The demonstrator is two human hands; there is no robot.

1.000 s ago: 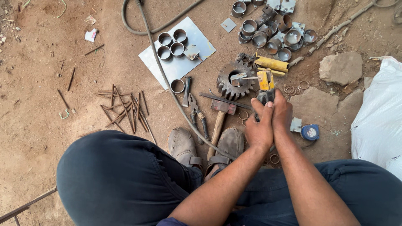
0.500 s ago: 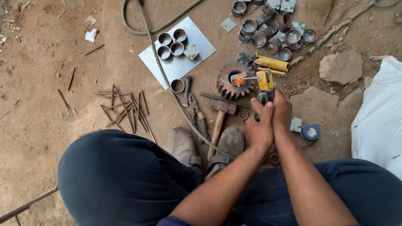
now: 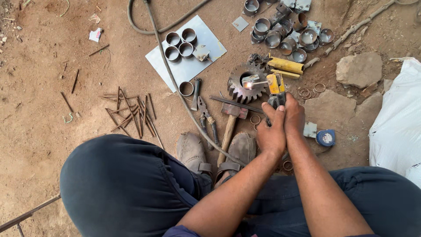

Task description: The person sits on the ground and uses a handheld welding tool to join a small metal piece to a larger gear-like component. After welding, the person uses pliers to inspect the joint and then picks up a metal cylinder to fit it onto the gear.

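My left hand (image 3: 271, 131) and my right hand (image 3: 294, 117) are pressed together around the dark handle of a yellow electrode holder (image 3: 275, 86). Its thin rod reaches left to a small metal piece (image 3: 250, 80) lying on a rusty toothed gear (image 3: 246, 82), where a bright glow shows at the tip. A hammer (image 3: 231, 118) with a wooden handle lies just left of my hands, its head close to the gear. Pliers (image 3: 206, 116) lie further left, near my two shoes (image 3: 193, 151).
A grey metal sheet (image 3: 193, 66) carries three short steel rings. More rings and cut tubes (image 3: 285, 30) pile at the top right. Rusty rods (image 3: 131, 112) lie scattered left. A cable (image 3: 175, 83) crosses the ground. Flat stones (image 3: 359, 70), a blue tape measure (image 3: 325, 138) and a white sack (image 3: 397, 127) sit right.
The glow at the rod tip has changed from orange-red to a brighter white spot on the gear. My hands and the holder stay in the same place.
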